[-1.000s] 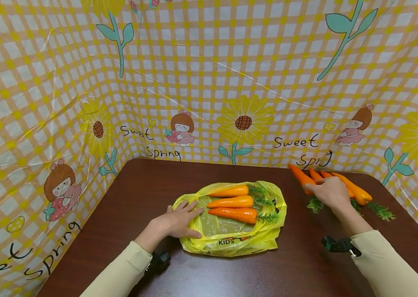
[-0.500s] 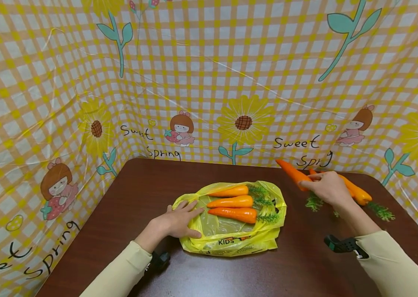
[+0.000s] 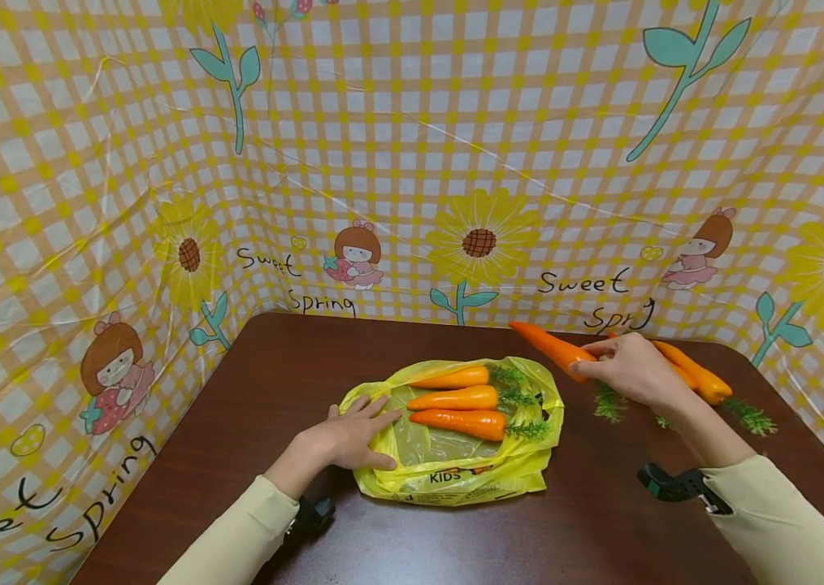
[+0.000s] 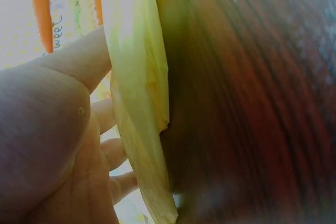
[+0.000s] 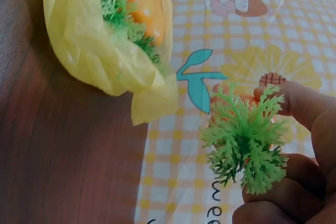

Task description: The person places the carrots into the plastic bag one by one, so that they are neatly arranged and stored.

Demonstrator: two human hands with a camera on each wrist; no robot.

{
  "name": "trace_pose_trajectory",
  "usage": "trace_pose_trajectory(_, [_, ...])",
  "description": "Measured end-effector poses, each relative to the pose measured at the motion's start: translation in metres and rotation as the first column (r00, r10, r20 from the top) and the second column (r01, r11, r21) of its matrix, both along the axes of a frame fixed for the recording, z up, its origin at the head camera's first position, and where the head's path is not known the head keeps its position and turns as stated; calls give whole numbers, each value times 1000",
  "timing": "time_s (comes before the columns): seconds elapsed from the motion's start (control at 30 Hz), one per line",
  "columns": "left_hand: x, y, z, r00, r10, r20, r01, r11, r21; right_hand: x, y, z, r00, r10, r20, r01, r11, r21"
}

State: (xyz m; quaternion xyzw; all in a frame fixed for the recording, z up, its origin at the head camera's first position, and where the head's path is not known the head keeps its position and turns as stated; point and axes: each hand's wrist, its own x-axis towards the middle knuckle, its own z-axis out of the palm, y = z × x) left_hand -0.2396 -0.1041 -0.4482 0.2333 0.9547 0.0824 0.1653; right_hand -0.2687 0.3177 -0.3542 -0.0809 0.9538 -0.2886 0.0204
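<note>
My right hand [image 3: 635,370] grips an orange carrot [image 3: 551,349] near its leafy end, its tip pointing back and left, above the table. In the right wrist view, the carrot's green leaves [image 5: 244,140] face the camera between thumb and fingers. A yellow plastic bag [image 3: 456,487] lies spread with its mouth up in the middle, and three carrots [image 3: 456,398] lie side by side in it, leaves to the right. My left hand [image 3: 346,435] rests with spread fingers on the bag's left rim. In the left wrist view, the bag's edge [image 4: 139,93] hides those fingertips.
More carrots [image 3: 700,378] lie at the table's back right, partly behind the right hand. The dark wooden table [image 3: 295,349] meets a checked cloth backdrop [image 3: 412,171] at the back and sides. Each wrist wears a black strap [image 3: 675,483].
My right hand has lifted the carrot off the group at the right and brought it left toward the bag. The left hand and the bag stay where they were.
</note>
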Motion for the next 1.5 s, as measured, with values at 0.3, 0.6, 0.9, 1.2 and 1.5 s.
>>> trace_pose_trajectory(0.3, [0, -1, 0, 1000, -5, -5, 5, 1000, -3, 6, -16, 6, 992, 105, 66, -103, 994, -32])
trace_pose_trajectory(0.6, [0, 0, 0, 1000, 2, 3, -2, 1000, 0, 10, -35, 8, 979, 182, 95, -179, 983, -35])
trace_pose_trajectory(0.9, [-1, -1, 0, 1000, 1, 2, -1, 1000, 1, 10, -55, -2, 952, 289, 102, -287, 957, -31])
trace_pose_trajectory(1.2, [4, -3, 1, 1000, 3, 17, -3, 1000, 16, 16, -79, -15, 922, 370, 118, -370, 929, -16])
trace_pose_trajectory(1.5, [0, -2, 0, 1000, -5, 6, 5, 1000, 2, 18, -89, -23, 898, 412, 154, -414, 910, -22])
